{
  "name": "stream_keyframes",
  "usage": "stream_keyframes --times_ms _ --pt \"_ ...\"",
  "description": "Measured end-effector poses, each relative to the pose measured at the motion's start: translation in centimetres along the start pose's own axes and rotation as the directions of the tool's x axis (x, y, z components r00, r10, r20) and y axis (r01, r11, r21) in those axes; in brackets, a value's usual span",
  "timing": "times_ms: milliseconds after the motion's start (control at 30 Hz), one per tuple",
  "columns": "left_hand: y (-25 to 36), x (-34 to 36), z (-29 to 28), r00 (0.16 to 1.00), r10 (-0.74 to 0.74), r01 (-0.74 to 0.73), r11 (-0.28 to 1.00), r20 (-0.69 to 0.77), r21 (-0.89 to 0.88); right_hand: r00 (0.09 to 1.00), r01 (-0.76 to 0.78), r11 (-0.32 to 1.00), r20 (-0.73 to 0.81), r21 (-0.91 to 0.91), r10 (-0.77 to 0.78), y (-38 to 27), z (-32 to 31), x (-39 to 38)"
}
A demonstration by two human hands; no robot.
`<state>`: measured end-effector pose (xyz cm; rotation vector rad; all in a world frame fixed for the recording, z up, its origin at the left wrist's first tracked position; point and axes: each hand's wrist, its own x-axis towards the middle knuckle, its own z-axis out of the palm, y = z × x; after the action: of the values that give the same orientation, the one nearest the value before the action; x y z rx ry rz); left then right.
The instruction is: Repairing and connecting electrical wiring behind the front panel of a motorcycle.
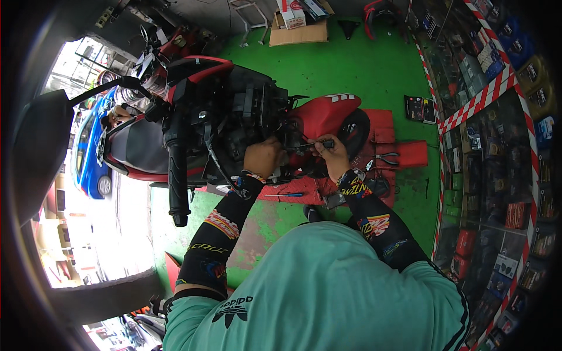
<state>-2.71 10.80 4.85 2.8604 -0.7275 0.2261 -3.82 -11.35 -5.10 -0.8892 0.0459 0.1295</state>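
The back and shoulder of a pale green shirt point(328, 286) fill the lower middle, nearest the camera. Beyond it, a small dark plug-like part point(329, 144) sits above the motorcycle's point(252, 96) opened front section, on what looks like a thin cable point(300, 146). The right hand point(332, 158) is nearly closed, thumb and finger pinching the part, probably to steady it in plain sight. The left hand point(263, 157) is loosely curled against the exposed parts; its fingertips are hidden, so I cannot tell whether it grips anything. Beside the red panel point(319, 111) is a tyre point(357, 130), mostly covered. Pliers point(384, 157) and a screwdriver point(287, 195) lie on the red platform point(380, 123), presumably left there to be within reach. The cable's far end is lost among dark parts, and a mirror point(38, 152) blurs into the black rim.
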Motion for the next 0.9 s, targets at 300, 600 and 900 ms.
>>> stream_keyframes --times_ms 300,600,900 --pt "0.2 -0.1 -0.7 0.993 0.039 -0.043 0.998 0.108 0.034 0.997 -0.069 0.997 -0.022 0.032 0.069 -0.1 0.3 -0.4" --pt "1.6 -1.0 0.1 0.996 0.003 -0.012 0.995 0.091 0.101 0.992 -0.053 0.959 -0.092 0.280 0.082 1.4 0.5 0.3" --pt "1.3 -1.3 0.2 0.999 0.040 -0.044 0.992 0.034 0.120 0.983 -0.043 0.932 -0.151 0.360 0.104 1.7 0.9 -0.5"
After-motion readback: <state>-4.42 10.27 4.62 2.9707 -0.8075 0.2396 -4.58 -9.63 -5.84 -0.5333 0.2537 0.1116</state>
